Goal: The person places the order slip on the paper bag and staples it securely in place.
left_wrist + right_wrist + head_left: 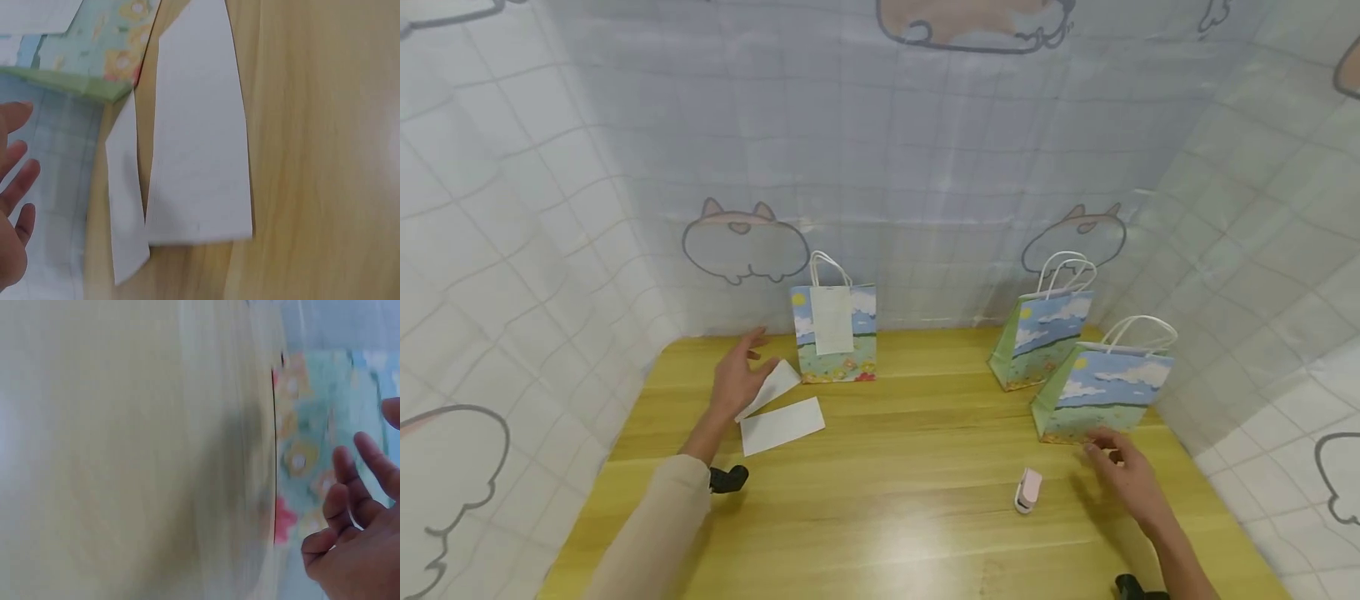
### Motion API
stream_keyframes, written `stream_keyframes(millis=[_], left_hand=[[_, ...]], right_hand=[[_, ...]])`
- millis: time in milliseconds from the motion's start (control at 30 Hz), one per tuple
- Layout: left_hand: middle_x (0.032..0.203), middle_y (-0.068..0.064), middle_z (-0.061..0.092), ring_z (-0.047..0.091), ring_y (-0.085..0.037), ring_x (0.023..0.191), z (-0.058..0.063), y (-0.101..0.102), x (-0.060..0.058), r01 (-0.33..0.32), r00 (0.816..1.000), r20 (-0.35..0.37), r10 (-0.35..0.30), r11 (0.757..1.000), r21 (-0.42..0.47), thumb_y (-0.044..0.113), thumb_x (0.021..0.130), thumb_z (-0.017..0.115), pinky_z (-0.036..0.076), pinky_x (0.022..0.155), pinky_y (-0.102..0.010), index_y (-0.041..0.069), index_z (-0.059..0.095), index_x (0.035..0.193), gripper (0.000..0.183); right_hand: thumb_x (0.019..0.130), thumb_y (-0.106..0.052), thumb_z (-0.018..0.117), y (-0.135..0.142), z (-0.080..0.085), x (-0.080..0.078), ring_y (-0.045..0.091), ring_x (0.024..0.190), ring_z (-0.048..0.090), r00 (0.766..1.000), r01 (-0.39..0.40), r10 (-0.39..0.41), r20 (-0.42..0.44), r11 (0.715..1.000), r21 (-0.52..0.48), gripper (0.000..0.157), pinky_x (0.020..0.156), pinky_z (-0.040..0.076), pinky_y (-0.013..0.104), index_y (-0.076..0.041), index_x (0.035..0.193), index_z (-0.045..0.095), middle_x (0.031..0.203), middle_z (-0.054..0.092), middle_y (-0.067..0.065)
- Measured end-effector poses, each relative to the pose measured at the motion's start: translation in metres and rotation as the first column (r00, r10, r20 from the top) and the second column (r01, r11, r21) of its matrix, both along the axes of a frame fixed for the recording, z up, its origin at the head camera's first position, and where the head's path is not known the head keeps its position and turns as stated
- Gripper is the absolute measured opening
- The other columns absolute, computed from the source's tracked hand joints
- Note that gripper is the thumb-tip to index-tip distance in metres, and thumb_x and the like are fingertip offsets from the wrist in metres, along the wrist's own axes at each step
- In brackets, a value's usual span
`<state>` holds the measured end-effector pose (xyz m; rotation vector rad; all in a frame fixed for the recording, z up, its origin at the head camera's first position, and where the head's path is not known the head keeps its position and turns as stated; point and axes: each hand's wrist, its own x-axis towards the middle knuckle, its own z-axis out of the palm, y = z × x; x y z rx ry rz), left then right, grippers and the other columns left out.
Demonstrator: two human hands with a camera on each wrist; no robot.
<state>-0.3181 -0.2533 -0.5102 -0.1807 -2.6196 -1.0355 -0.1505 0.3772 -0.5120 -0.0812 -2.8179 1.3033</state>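
My left hand [737, 379] is over the table beside two white paper cards, its fingers loosely bent and holding nothing. One white card [782, 425] lies flat, and another white card [777, 385] lies partly behind the hand. Just right of them stands a paper gift bag [863, 333] with a white card [831, 321] on its front. My right hand [1127, 475] hovers in front of the nearer right gift bag [1112, 383], fingers slightly curled and empty. In the right wrist view its fingers [350, 481] overlap the flowered bag front.
A third gift bag [1052, 333] stands behind the nearer right one. A small pink stapler [1027, 490] lies on the wooden table [895, 467] left of my right hand. A patterned curtain [925, 167] surrounds the table at the back and sides.
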Motion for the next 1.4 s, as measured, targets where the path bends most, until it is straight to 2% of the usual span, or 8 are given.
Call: stream_keyframes(millis=[167, 300, 467, 767, 967, 1100, 1267, 1400], left_hand=[[0.127, -0.016, 0.067, 0.065, -0.036, 0.103, 0.001, -0.015, 0.012, 0.02, 1.0, -0.012, -0.02, 0.999, -0.042, 0.028, 0.1, 0.065, 0.051, 0.08, -0.053, 0.008, 0.053, 0.143, 0.049], [0.115, -0.014, 0.072, 0.068, -0.033, 0.095, 0.001, -0.024, 0.024, 0.068, 0.998, -0.011, -0.07, 0.992, -0.106, 0.027, 0.1, 0.065, 0.053, 0.072, -0.048, 0.009, 0.065, 0.132, 0.036], [0.11, -0.009, 0.074, 0.069, -0.031, 0.093, 0.001, -0.026, 0.032, 0.134, 0.991, -0.007, -0.137, 0.975, -0.18, 0.027, 0.1, 0.065, 0.053, 0.072, -0.047, 0.009, 0.069, 0.126, 0.032], [0.12, -0.005, 0.071, 0.067, -0.027, 0.097, -0.001, 0.001, 0.046, 0.296, 0.955, 0.127, -0.268, 0.88, -0.372, 0.035, 0.095, 0.07, 0.042, 0.089, -0.061, 0.015, 0.07, 0.127, 0.038], [0.127, -0.009, 0.065, 0.06, -0.033, 0.116, -0.005, 0.021, 0.052, 0.352, 0.936, 0.179, -0.303, 0.809, -0.471, 0.049, 0.093, 0.069, 0.04, 0.09, -0.064, 0.014, 0.066, 0.133, 0.054], [0.129, -0.011, 0.062, 0.059, -0.034, 0.118, -0.007, 0.03, 0.053, 0.357, 0.934, 0.203, -0.294, 0.791, -0.497, 0.053, 0.091, 0.07, 0.042, 0.09, -0.062, 0.013, 0.064, 0.136, 0.061], [0.128, -0.01, 0.061, 0.057, -0.032, 0.118, -0.01, 0.036, 0.053, 0.347, 0.937, 0.232, -0.263, 0.791, -0.504, 0.052, 0.088, 0.074, 0.042, 0.091, -0.059, 0.012, 0.062, 0.138, 0.065], [0.13, -0.011, 0.058, 0.055, -0.034, 0.12, -0.012, 0.039, 0.05, 0.363, 0.93, 0.252, -0.269, 0.789, -0.496, 0.049, 0.088, 0.075, 0.042, 0.091, -0.059, 0.012, 0.06, 0.14, 0.065]], right_hand=[[0.106, -0.041, 0.049, 0.024, -0.002, -0.006, 0.01, 0.091, 0.051, 0.992, 0.112, -0.112, -0.054, 0.994, -0.015, 0.042, 0.065, 0.047, 0.029, -0.004, 0.124, 0.057, 0.114, 0.06, 0.008], [0.106, -0.036, 0.051, 0.039, -0.006, -0.01, 0.009, 0.083, 0.046, 0.975, 0.184, -0.191, -0.109, 0.98, -0.076, 0.035, 0.058, 0.037, 0.03, -0.001, 0.107, 0.047, 0.101, 0.049, 0.002], [0.105, -0.033, 0.054, 0.049, -0.003, -0.017, 0.007, 0.088, 0.039, 0.948, 0.248, -0.275, -0.159, 0.954, -0.17, 0.028, 0.061, 0.039, 0.027, -0.008, 0.112, 0.042, 0.108, 0.037, -0.005], [0.102, -0.034, 0.059, 0.053, 0.0, -0.036, 0.003, 0.109, 0.037, 0.923, 0.317, -0.363, -0.126, 0.905, -0.286, 0.038, 0.076, 0.04, 0.013, -0.023, 0.129, 0.035, 0.123, 0.029, -0.019], [0.101, -0.032, 0.06, 0.055, 0.003, -0.048, 0.021, 0.141, 0.025, 0.922, 0.315, -0.377, -0.089, 0.863, -0.395, 0.067, 0.086, 0.034, 0.009, -0.024, 0.153, 0.017, 0.154, 0.026, 0.004], [0.103, -0.028, 0.057, 0.057, 0.003, -0.052, 0.019, 0.147, 0.018, 0.947, 0.224, -0.296, -0.124, 0.887, -0.404, 0.077, 0.089, 0.032, 0.007, -0.024, 0.161, 0.006, 0.166, 0.01, 0.013], [0.104, -0.019, 0.057, 0.056, 0.0, -0.059, 0.008, 0.139, 0.03, 0.954, 0.098, -0.185, -0.237, 0.937, -0.337, 0.073, 0.087, 0.033, 0.006, -0.027, 0.162, 0.014, 0.158, 0.025, 0.006], [0.103, -0.017, 0.059, 0.053, 0.0, -0.063, 0.003, 0.132, 0.036, 0.942, 0.078, -0.157, -0.296, 0.961, -0.264, 0.062, 0.09, 0.032, 0.009, -0.023, 0.158, 0.03, 0.144, 0.04, -0.008]])
